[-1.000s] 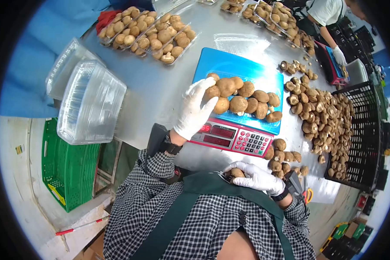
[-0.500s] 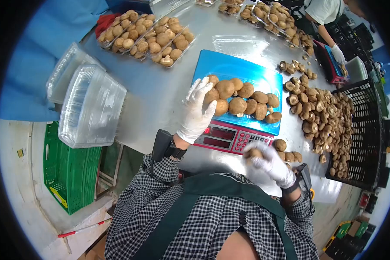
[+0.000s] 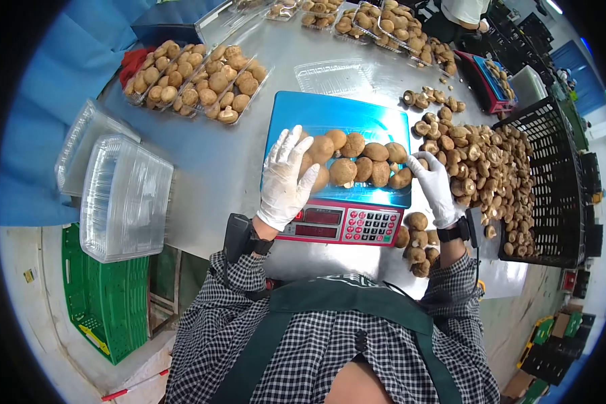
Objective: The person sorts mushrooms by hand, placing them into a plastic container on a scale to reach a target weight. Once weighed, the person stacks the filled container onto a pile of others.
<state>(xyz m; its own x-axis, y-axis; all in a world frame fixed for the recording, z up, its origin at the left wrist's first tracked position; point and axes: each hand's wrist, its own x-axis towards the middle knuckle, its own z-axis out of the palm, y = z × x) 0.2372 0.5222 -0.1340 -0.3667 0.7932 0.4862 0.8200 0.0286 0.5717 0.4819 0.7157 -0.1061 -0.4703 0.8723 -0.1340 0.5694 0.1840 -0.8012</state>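
A clear tray of brown shiitake mushrooms point(image 3: 343, 172) rests on the blue platform point(image 3: 337, 108) of a red weighing scale point(image 3: 310, 232). My left hand point(image 3: 286, 182), in a white glove, is open with fingers apart, lying along the left end of the mushrooms. At the other end is my gloved right hand point(image 3: 436, 188), its bent fingertips touching the rightmost mushrooms and no mushroom visibly held. The tray's rim is partly hidden by both hands. Several loose mushrooms point(image 3: 417, 239) lie right of the keypad, below my right hand.
A big mushroom heap point(image 3: 485, 161) spreads beside a tipped black crate point(image 3: 549, 188) on the right. Filled packs point(image 3: 215, 81) stand back left; stacked clear trays point(image 3: 128, 195) sit at the table's left edge. Beyond are another scale point(image 3: 488, 81) and a person's white shirt point(image 3: 464, 10).
My right hand has moved up from in front of the scale to the tray's right end; the mushroom it held is out of it. More loose mushrooms now show below. The view has shifted.
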